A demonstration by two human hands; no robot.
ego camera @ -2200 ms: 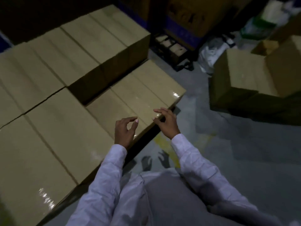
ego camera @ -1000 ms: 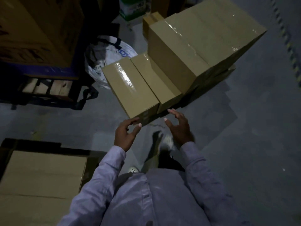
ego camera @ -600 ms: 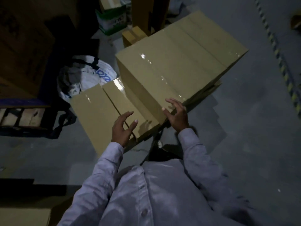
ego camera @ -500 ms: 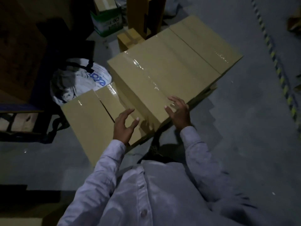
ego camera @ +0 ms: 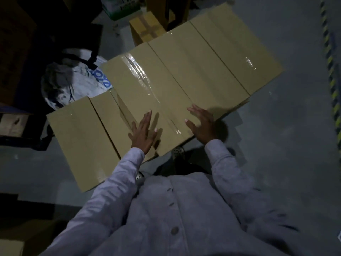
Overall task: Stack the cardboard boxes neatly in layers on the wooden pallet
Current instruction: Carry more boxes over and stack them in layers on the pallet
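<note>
Three long cardboard boxes lie side by side atop a stack on the grey floor, with two lower boxes just beside them on the left. Over the near end of the taped box the left hand and right hand are spread, fingers straight and wide, gripping nothing; contact is unclear. A white bag bears blue letters and a green-and-white carton dark ones, neither legible
</note>
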